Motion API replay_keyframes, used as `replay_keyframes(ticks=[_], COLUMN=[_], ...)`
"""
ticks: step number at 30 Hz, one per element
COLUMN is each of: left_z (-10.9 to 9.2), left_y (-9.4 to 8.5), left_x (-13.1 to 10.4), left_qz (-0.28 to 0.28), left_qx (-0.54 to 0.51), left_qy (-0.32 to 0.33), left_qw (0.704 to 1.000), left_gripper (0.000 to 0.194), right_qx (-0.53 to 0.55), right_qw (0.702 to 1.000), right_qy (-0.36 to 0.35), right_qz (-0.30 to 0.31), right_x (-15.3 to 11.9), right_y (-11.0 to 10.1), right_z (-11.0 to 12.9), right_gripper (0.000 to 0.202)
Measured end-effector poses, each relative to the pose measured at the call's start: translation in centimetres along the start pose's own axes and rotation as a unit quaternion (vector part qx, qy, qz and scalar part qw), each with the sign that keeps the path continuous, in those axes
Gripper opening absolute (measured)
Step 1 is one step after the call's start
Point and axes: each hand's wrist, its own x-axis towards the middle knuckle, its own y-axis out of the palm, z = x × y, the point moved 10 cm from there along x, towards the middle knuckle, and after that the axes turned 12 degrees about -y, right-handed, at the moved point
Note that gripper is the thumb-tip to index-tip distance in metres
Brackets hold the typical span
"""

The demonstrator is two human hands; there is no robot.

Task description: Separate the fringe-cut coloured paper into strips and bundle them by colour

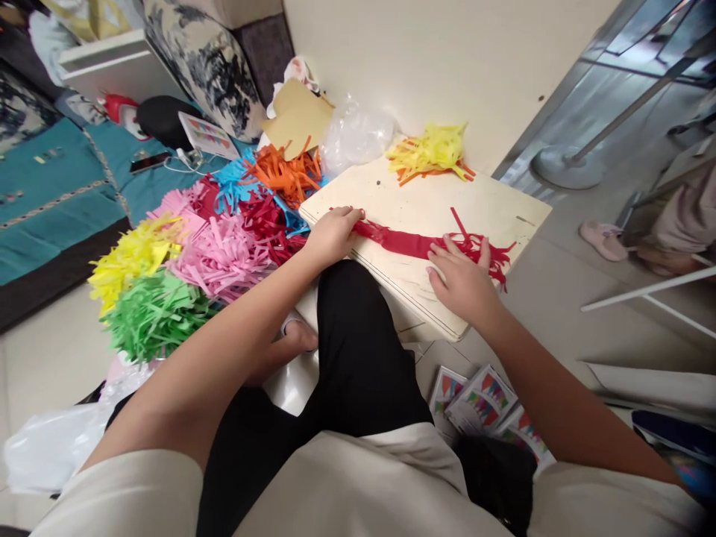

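A red tissue paper tassel (411, 244), with a plain middle band and fringed ends, lies stretched along a pale wooden board (497, 198). At its left end, my left hand (334, 235) is closed over the paper, and part of the fringe is hidden beneath it. My right hand (463, 280) rests on the right end with fingers spread and lying flat, the loose strips showing around them. Farther back on the board sits a bunch of yellow tassels (433, 149) with orange strips under it.
Left of the board are heaped pink tassels (224, 253), green tassels (159, 313) and orange tassels (288, 175). A clear plastic bag (355, 134) touches the board's far left side. Printed cards (484, 399) lie on the floor below. A stand's round base (567, 165) is at the right.
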Motion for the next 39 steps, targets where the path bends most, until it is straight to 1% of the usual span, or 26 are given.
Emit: replay_keyframes(ticks=[3,5,6,8,10,11,12,13,14,15,16,18,19,20,21,22,23,24,25,26,28,30,32,35,37,39], left_z=[0.8,1.8,2.6,4.0,5.1,5.5,5.9,6.4,7.0,7.8,8.8,10.8,11.4,11.5,10.9,9.7,7.9,5.8,3.5,1.2,-2.4,-4.4,-5.0,-4.8,-4.5,-3.9], left_y=[-0.1,0.0,0.0,0.1,0.2,0.1,-0.1,-0.4,-0.7,-1.1,-1.5,-2.7,-3.7,-4.8,-5.8,-6.5,-6.7,-6.3,-5.4,-4.1,-1.7,0.1,1.3,2.2,2.6,2.8], left_x=[0.6,1.2,1.5,1.9,1.9,1.8,1.8,1.7,1.7,1.6,1.6,1.4,1.1,0.8,0.5,0.3,0.1,-0.1,-0.3,-0.6,-1.3,-1.6,-1.4,-0.9,-0.6,-0.3], left_qz=[-0.024,-0.029,-0.027,-0.014,0.006,0.012,0.014,0.008,-0.004,-0.021,-0.043,-0.108,-0.149,-0.191,-0.224,-0.24,-0.235,-0.21,-0.168,-0.118,-0.041,-0.001,0.017,0.044,0.062,0.075], left_qx=[-0.117,-0.228,-0.294,-0.427,-0.531,-0.566,-0.589,-0.603,-0.607,-0.601,-0.583,-0.517,-0.472,-0.422,-0.371,-0.32,-0.272,-0.228,-0.188,-0.154,-0.107,-0.07,-0.042,-0.03,-0.048,-0.081], left_qy=[-0.024,-0.06,-0.083,-0.131,-0.171,-0.186,-0.198,-0.209,-0.222,-0.237,-0.254,-0.281,-0.279,-0.264,-0.233,-0.19,-0.139,-0.086,-0.035,0.011,0.066,0.077,0.057,0.02,0.01,0.003], left_qw=[0.993,0.971,0.952,0.894,0.83,0.803,0.783,0.77,0.763,0.763,0.771,0.801,0.823,0.846,0.871,0.896,0.923,0.947,0.967,0.981,0.991,0.995,0.997,0.998,0.997,0.994], left_gripper=[0.045,0.036,0.03,0.022,0.025,0.028,0.03,0.031,0.031,0.031,0.03,0.028,0.027,0.026,0.024,0.021,0.018,0.015,0.013,0.012,0.022,0.033,0.034,0.023,0.02,0.023], right_qx=[-0.014,-0.024,-0.028,-0.033,-0.03,-0.026,-0.023,-0.019,-0.017,-0.015,-0.014,-0.014,-0.013,-0.012,-0.01,-0.007,-0.004,-0.001,0.001,0.001,0.0,-0.004,-0.009,-0.012,-0.01,-0.005], right_qw=[1.0,0.999,0.999,0.999,0.998,0.998,0.997,0.997,0.997,0.997,0.997,0.997,0.997,0.997,0.997,0.997,0.997,0.997,0.997,0.997,0.997,0.997,0.997,0.997,0.997,0.997], right_qy=[-0.008,-0.018,-0.024,-0.035,-0.043,-0.046,-0.047,-0.048,-0.047,-0.046,-0.044,-0.041,-0.04,-0.04,-0.039,-0.039,-0.04,-0.04,-0.04,-0.04,-0.039,-0.037,-0.038,-0.039,-0.036,-0.034], right_qz=[-0.02,-0.022,-0.021,-0.024,-0.035,-0.042,-0.049,-0.053,-0.056,-0.058,-0.059,-0.06,-0.061,-0.061,-0.061,-0.062,-0.063,-0.064,-0.065,-0.066,-0.065,-0.063,-0.063,-0.065,-0.066,-0.067], right_x=[0.4,0.5,0.6,0.5,0.5,0.5,0.4,0.4,0.4,0.4,0.4,0.4,0.4,0.3,0.3,0.3,0.3,0.3,0.3,0.3,0.3,0.3,0.3,0.3,0.3,0.3], right_y=[-0.6,-0.6,-0.5,-0.3,-0.1,-0.1,0.0,0.0,0.1,0.1,0.2,0.2,0.3,0.3,0.3,0.3,0.3,0.4,0.3,0.3,0.3,0.3,0.3,0.3,0.3,0.3], right_z=[-0.1,0.1,0.1,0.1,0.1,0.0,-0.1,-0.2,-0.2,-0.3,-0.3,-0.3,-0.3,-0.3,-0.4,-0.4,-0.4,-0.5,-0.5,-0.5,-0.5,-0.5,-0.5,-0.4,-0.5,-0.5], right_gripper=[0.06,0.06,0.06,0.06,0.06,0.06,0.059,0.059,0.058,0.058,0.057,0.056,0.055,0.055,0.056,0.056,0.056,0.057,0.056,0.056,0.055,0.055,0.056,0.056,0.055,0.055])
